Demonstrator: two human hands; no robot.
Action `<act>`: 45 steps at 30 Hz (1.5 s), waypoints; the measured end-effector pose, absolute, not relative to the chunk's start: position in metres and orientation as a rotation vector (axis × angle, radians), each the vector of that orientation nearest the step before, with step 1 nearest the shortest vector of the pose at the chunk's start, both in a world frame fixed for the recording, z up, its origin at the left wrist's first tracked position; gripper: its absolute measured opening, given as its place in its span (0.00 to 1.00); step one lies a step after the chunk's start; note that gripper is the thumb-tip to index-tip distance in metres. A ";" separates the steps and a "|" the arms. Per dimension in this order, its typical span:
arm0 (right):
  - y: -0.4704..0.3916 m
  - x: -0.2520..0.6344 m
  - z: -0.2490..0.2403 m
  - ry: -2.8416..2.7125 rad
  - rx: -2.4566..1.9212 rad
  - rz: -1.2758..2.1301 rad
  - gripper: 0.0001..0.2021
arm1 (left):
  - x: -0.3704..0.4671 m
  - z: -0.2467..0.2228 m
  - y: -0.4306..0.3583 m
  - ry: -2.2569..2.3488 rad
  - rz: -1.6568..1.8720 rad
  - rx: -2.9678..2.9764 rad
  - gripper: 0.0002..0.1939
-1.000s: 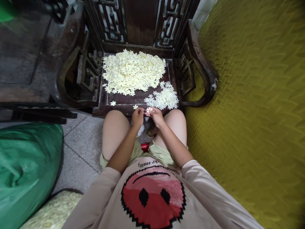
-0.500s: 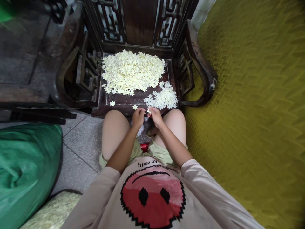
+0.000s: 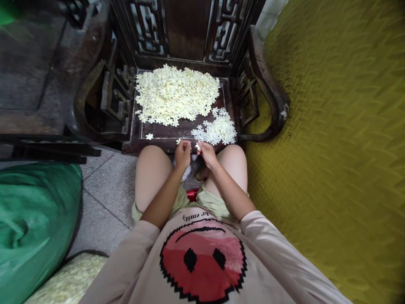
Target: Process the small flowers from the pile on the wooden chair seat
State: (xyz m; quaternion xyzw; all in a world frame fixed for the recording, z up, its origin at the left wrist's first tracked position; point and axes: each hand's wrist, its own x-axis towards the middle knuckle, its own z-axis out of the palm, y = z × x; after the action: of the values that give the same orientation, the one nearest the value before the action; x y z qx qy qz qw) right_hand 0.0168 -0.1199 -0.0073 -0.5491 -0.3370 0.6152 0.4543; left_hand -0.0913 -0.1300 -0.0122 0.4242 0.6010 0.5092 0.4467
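My right hand (image 3: 208, 154) pinches a small pale flower (image 3: 198, 146) between its fingertips, just in front of the chair seat's edge. Close by on its left, my left hand (image 3: 182, 154) has its fingers pressed together; whatever lies between them is too small to make out. A loose flower (image 3: 178, 141) shows at the seat's front edge, partly covered by the left fingers. Beyond my hands, a large heap of cream-yellow flowers (image 3: 177, 95) spreads over the seat. A smaller pile of whiter flowers (image 3: 218, 128) lies at the front right.
The dark wooden chair (image 3: 186, 131) has curved armrests on both sides. One single flower (image 3: 149, 136) sits at its front left. To my left are a bulging green bag (image 3: 38, 219) and a container's pale contents (image 3: 69, 280). Yellow textured sheeting (image 3: 332, 147) rises on the right.
My left hand has shifted slightly up, so its fingers now overlap the loose flower at the seat edge. The right hand keeps its flower, turned a little.
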 end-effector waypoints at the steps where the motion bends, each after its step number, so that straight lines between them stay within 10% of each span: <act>1: -0.120 0.017 -0.008 -0.828 -1.373 1.503 0.20 | -0.091 -0.013 -0.130 1.492 1.250 1.045 0.05; 10: -0.122 0.015 -0.004 -0.585 -1.276 1.894 0.16 | -0.090 -0.022 -0.128 1.532 1.128 1.009 0.04; 45: -0.115 0.017 -0.008 -0.785 -1.345 1.750 0.15 | -0.091 -0.020 -0.127 1.526 1.122 0.959 0.07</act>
State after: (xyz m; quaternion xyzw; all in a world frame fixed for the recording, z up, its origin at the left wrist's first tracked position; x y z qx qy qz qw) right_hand 0.0170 -0.1154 -0.0081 -0.5290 -0.3087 0.6881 0.3890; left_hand -0.0915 -0.1272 -0.0200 0.3943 0.6277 0.4613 0.4876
